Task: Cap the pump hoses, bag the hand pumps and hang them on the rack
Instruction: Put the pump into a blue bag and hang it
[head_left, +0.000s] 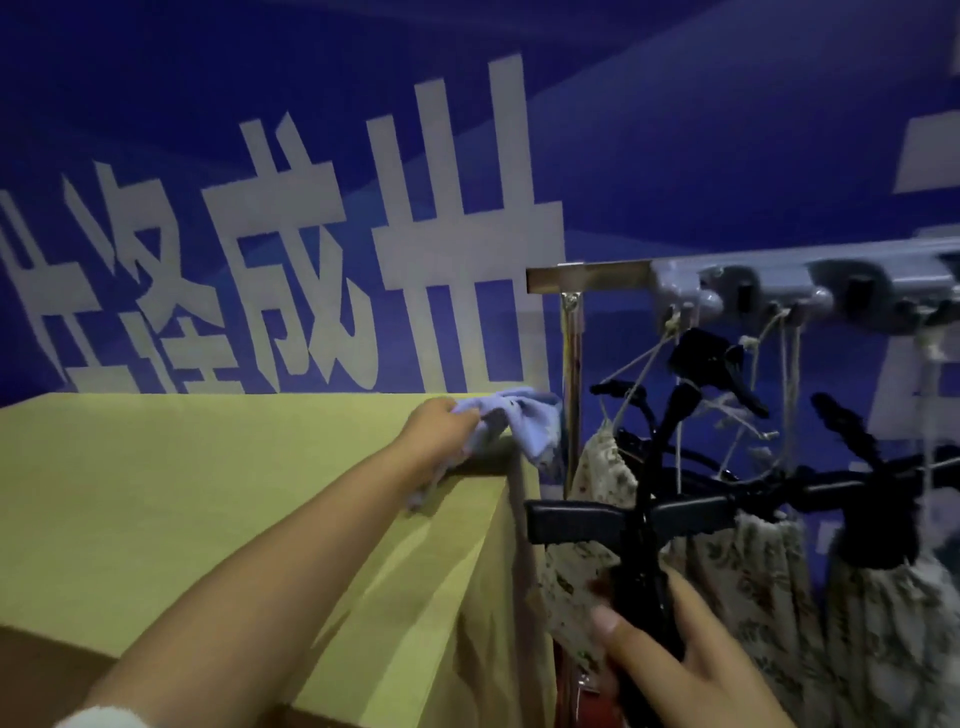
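My left hand (441, 436) reaches to the far right corner of the yellow-covered table (156, 493) and grips a light blue cloth (519, 421) there. Low at the right, my right hand (670, 654) is wrapped round the black barrel of a hand pump (639, 571) whose T-handle (623, 519) points left and right. Behind it, floral drawstring bags (753, 571) holding other black pumps hang by cords from the grey hook rack (779, 296).
A blue banner with big white characters (363, 234) fills the wall behind. A shiny metal post (571, 389) and crossbar carry the rack just right of the table corner. Black hoses and pump handles (857, 441) crowd the space under the hooks.
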